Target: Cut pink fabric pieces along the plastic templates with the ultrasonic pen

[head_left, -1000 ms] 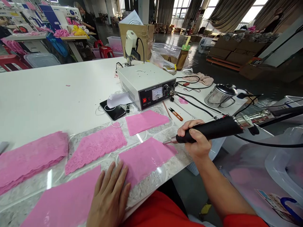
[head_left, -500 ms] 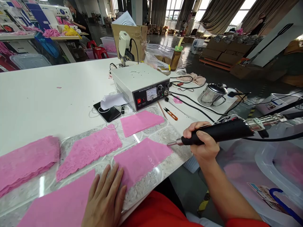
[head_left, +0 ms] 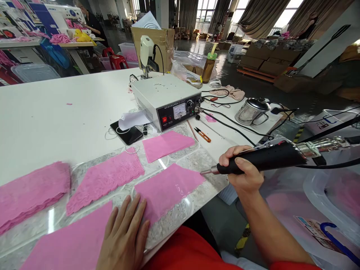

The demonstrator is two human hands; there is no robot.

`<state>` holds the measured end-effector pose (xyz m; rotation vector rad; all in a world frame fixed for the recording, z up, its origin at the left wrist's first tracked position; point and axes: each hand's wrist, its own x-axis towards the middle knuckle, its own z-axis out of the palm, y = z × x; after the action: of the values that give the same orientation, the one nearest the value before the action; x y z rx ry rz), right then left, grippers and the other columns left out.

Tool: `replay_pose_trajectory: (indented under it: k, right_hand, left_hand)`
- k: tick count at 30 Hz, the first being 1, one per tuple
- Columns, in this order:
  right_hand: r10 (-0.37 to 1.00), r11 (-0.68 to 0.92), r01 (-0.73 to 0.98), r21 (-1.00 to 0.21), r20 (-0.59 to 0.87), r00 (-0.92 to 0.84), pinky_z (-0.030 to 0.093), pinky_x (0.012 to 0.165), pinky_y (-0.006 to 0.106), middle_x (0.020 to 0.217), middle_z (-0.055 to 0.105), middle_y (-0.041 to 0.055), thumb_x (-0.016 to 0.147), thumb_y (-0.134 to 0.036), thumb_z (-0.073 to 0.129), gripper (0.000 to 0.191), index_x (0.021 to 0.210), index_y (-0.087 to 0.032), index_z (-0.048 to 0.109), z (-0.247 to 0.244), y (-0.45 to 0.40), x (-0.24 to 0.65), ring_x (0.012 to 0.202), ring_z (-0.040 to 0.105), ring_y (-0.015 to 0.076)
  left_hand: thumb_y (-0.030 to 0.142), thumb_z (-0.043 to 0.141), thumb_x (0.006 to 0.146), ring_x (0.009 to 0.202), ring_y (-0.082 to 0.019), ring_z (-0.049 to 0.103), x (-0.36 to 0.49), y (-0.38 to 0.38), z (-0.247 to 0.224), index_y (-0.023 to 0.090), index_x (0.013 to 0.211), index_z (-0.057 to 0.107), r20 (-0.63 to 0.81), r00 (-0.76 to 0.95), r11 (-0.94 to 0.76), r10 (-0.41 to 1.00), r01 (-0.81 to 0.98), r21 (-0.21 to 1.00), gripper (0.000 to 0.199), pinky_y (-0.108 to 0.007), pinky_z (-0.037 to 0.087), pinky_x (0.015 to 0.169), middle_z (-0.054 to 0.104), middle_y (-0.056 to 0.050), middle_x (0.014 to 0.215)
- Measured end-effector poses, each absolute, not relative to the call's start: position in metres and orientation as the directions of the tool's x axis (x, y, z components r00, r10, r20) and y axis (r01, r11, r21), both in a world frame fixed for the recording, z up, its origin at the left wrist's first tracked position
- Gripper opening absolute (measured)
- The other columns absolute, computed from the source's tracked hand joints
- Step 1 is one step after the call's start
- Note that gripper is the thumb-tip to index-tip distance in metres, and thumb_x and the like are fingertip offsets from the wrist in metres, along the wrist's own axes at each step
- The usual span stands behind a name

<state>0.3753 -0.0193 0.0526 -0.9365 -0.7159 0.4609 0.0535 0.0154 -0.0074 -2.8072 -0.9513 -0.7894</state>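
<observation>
My left hand (head_left: 125,234) lies flat, fingers apart, on the near edge of a pink fabric piece (head_left: 165,189) and touches a larger pink sheet (head_left: 70,243) beside it. My right hand (head_left: 243,170) grips a black cabled hand tool (head_left: 264,159). Its metal tip hovers just off the right corner of the pink fabric piece, above a clear sheet (head_left: 197,161) over a speckled surface. A scalloped pink lace stack (head_left: 105,180) and another pink piece (head_left: 165,144) lie beyond.
A white control box (head_left: 165,99) with a dial stands mid-table, cables running right. A phone (head_left: 126,133), snips (head_left: 203,135), a glass kettle (head_left: 251,110) and a cardboard box (head_left: 157,41) sit around it. More pink lace (head_left: 28,193) lies left. Plastic tubs (head_left: 332,198) stand at the right.
My right hand and the tool have drifted slightly right and down, away from the fabric corner. The view has shifted a little. My left hand stays pressed on the fabric.
</observation>
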Motion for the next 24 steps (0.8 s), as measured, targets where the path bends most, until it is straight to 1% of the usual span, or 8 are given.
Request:
replay_pose_trajectory:
  k: [8,11,15,18,20,22,23,24]
  right_hand:
    - [0.649,0.514,-0.055,-0.856,0.346,0.677,0.045,0.048,0.03,0.069,0.055,-0.0028,0.065,-0.026,0.063,0.012,0.073,-0.02,0.056,0.056,-0.02,0.375,0.05,0.054,0.0113]
    - [0.576,0.572,-0.048,-0.819,0.359,0.734,0.045,0.049,0.029,0.07,0.055,-0.0024,0.063,-0.024,0.059,0.012,0.074,-0.019,0.056,0.053,-0.02,0.38,0.05,0.053,0.0102]
    - [0.45,0.64,-0.049,-0.767,0.322,0.833,0.045,0.05,0.028,0.071,0.056,-0.0019,0.059,-0.021,0.056,0.013,0.072,-0.019,0.057,0.045,-0.014,0.395,0.049,0.053,0.0097]
    - [0.278,0.65,0.047,-0.758,0.295,0.914,0.046,0.051,0.03,0.071,0.057,-0.0024,0.058,-0.02,0.055,0.012,0.07,-0.02,0.057,0.039,-0.009,0.408,0.048,0.054,0.0108]
    - [0.184,0.648,0.109,-0.754,0.294,0.938,0.048,0.052,0.033,0.071,0.058,-0.003,0.059,-0.021,0.056,0.009,0.068,-0.022,0.057,0.037,-0.008,0.414,0.047,0.054,0.0116]
    - [0.166,0.649,0.117,-0.752,0.29,0.942,0.049,0.053,0.034,0.072,0.06,-0.003,0.059,-0.019,0.06,0.008,0.066,-0.023,0.058,0.034,-0.011,0.419,0.048,0.055,0.0122]
    - [0.173,0.652,0.102,-0.751,0.279,0.945,0.049,0.054,0.035,0.072,0.061,-0.0029,0.058,-0.018,0.062,0.01,0.065,-0.023,0.058,0.033,-0.014,0.421,0.048,0.055,0.0123]
    - [0.202,0.648,0.059,-0.759,0.246,0.948,0.049,0.054,0.035,0.072,0.06,-0.0032,0.057,-0.017,0.064,0.012,0.065,-0.023,0.058,0.031,-0.017,0.423,0.049,0.056,0.0123]
  left_hand:
    - [0.021,0.048,0.094,0.142,-0.027,0.034,0.053,0.016,-0.007,0.018,0.145,0.041,0.498,0.669,-0.803,0.552,0.588,0.099,0.052,-0.042,0.02,0.12,0.05,-0.011,0.144]
    - [0.016,0.051,0.092,0.138,-0.029,0.04,0.051,0.012,-0.003,0.016,0.14,0.047,0.52,0.67,-0.818,0.529,0.567,0.101,0.047,-0.042,0.028,0.116,0.051,-0.014,0.142]
    - [0.008,0.052,0.091,0.123,-0.026,0.055,0.06,0.007,0.01,0.016,0.131,0.053,0.523,0.714,-0.868,0.465,0.484,0.111,0.041,-0.041,0.041,0.106,0.062,-0.013,0.126]
    - [0.005,0.045,0.093,0.111,-0.023,0.059,0.086,0.012,0.025,0.017,0.128,0.054,0.417,0.805,-0.903,0.422,0.412,0.118,0.038,-0.039,0.047,0.096,0.065,-0.012,0.118]
    - [0.005,0.039,0.093,0.095,-0.022,0.062,0.116,0.022,0.036,0.016,0.12,0.059,0.343,0.855,-0.921,0.389,0.368,0.129,0.035,-0.037,0.051,0.083,0.067,-0.011,0.108]
    - [0.002,0.039,0.089,0.092,-0.023,0.061,0.151,0.035,0.045,0.016,0.111,0.062,0.102,0.913,-0.909,0.394,0.372,0.187,0.035,-0.038,0.052,0.08,0.066,-0.011,0.105]
    - [0.001,0.04,0.088,0.094,-0.024,0.061,0.169,0.041,0.049,0.014,0.106,0.063,-0.02,0.917,-0.892,0.399,0.393,0.224,0.032,-0.039,0.051,0.083,0.065,-0.012,0.105]
    - [0.004,0.043,0.089,0.094,-0.024,0.061,0.186,0.047,0.051,0.013,0.1,0.064,-0.061,0.924,-0.892,0.379,0.382,0.241,0.026,-0.038,0.05,0.084,0.065,-0.011,0.101]
